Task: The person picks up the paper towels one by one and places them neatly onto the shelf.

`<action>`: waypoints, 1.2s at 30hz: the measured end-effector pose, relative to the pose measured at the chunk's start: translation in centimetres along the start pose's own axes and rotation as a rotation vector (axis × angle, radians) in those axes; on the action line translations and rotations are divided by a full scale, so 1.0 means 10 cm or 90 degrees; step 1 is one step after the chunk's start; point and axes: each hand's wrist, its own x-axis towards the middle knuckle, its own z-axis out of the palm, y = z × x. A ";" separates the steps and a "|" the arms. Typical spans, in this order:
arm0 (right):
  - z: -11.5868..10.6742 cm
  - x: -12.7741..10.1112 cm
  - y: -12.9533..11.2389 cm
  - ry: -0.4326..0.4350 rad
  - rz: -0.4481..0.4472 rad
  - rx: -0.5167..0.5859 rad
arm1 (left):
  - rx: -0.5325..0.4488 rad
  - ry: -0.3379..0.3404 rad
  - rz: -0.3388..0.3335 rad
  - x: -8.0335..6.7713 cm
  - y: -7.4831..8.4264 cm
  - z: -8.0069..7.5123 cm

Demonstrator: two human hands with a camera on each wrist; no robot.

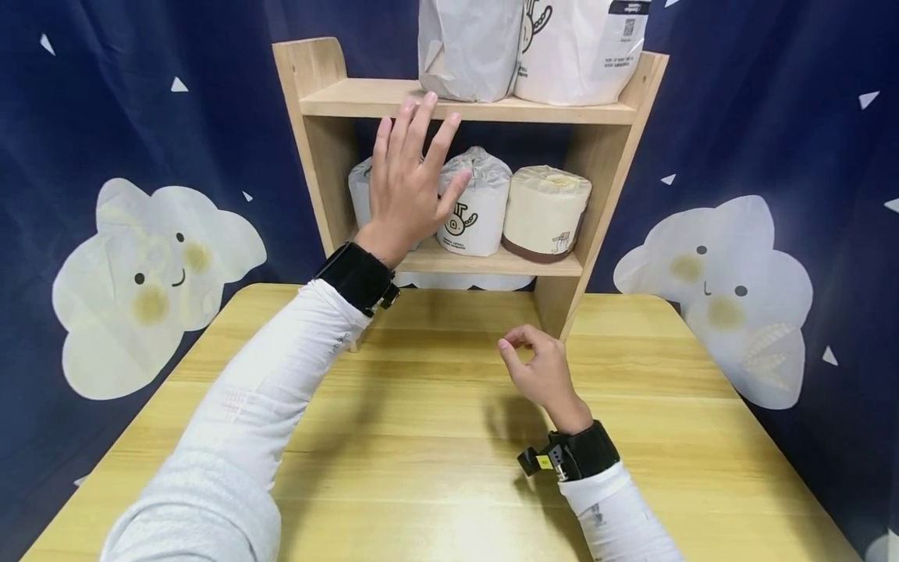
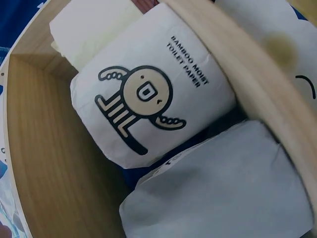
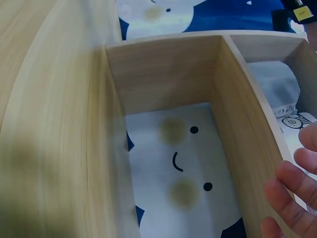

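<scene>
the white paper-wrapped toilet roll with a black cartoon figure (image 1: 472, 204) is stood upright in the middle of the lower shelf of the small light wooden shelf unit (image 1: 319, 117), between a plain white wrapped roll (image 1: 360, 191) at the unit's left wall and a cream roll with a brown band (image 1: 545, 212) on the right. the left hand (image 1: 410, 183) is raised in front of the two white rolls with fingers straight and spread, released, nothing grasped; whether it touches them cannot be told. in the left wrist view the printed roll (image 2: 148, 99) is seen just beside the plain one (image 2: 223, 188). the right hand (image 1: 539, 367) is held over the yellow wooden table (image 1: 421, 468), fingers loosely curled, nothing held. two large white paper packs (image 1: 534, 47) are set on the top shelf. a dark blue curtain with cloud faces (image 1: 151, 273) is hung behind.
</scene>
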 end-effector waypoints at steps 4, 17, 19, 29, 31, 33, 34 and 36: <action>-0.01 -0.01 -0.01 -0.002 0.012 -0.007 | -0.016 0.003 0.001 -0.09 0.01 0.02; -0.03 -0.01 0.00 -0.005 0.027 -0.012 | -0.053 0.026 -0.003 -0.39 0.03 0.04; -0.02 -0.01 0.01 -0.006 0.029 -0.009 | -0.059 0.027 -0.007 -0.44 0.03 0.03; -0.02 0.01 0.03 0.004 0.018 0.002 | -0.086 0.039 -0.017 -0.72 0.11 0.04; -0.02 0.02 0.02 0.007 0.013 0.002 | -0.088 0.034 -0.015 -0.78 0.14 0.04; -0.02 0.02 0.01 0.009 0.006 0.001 | -0.086 0.029 -0.013 -0.84 0.16 0.05; -0.02 0.02 0.01 0.010 0.005 0.000 | -0.085 0.029 -0.013 -0.87 0.17 0.05; -0.02 0.02 0.01 0.009 0.005 -0.003 | -0.077 0.030 -0.009 -0.93 0.18 0.05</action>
